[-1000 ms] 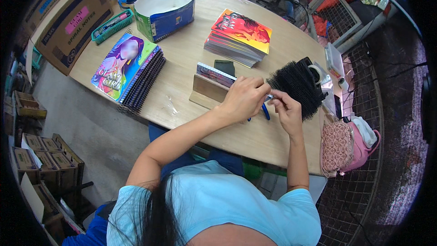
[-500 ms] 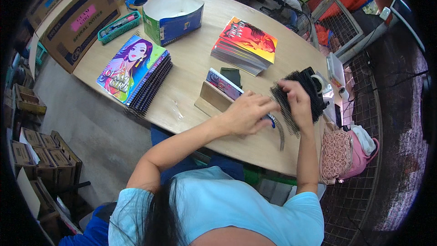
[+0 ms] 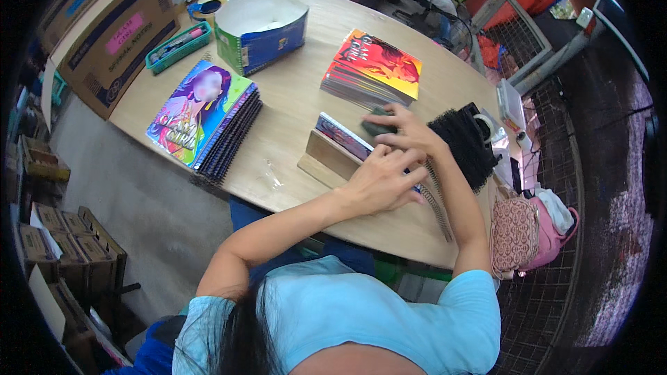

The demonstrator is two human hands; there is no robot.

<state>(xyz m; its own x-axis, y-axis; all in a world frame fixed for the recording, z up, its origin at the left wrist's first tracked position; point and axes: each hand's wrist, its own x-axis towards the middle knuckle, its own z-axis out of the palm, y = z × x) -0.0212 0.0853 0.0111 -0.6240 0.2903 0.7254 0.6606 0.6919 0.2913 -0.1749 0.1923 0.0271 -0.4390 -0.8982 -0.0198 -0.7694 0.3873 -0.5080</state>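
A notebook (image 3: 342,136) with a colourful cover leans upright against a wooden stand (image 3: 326,160) in front of me. My left hand (image 3: 389,179) is closed over the right end of this notebook, fingers bent, hiding that end. From beneath it trails a thin dark spiral binding coil (image 3: 435,210) toward the table's near edge. Just beyond, my right hand (image 3: 410,130) closes on a small dark green cloth-like piece (image 3: 379,122), blurred by motion. Right of my right forearm lies a dense bundle of black spiral coils (image 3: 467,146).
Spiral-bound notebooks (image 3: 201,114) are stacked at left; red and yellow booklets (image 3: 379,66) at the far middle. A cut-open blue and green box (image 3: 274,48), a green pen basket (image 3: 178,48) and a carton (image 3: 118,42) stand far left. Bags (image 3: 517,232) sit beyond the right edge.
My right hand has left the black coil bundle and moved left onto the dark green piece, which has shifted right. My left hand stays at the notebook. The loose coil now reaches farther toward me.
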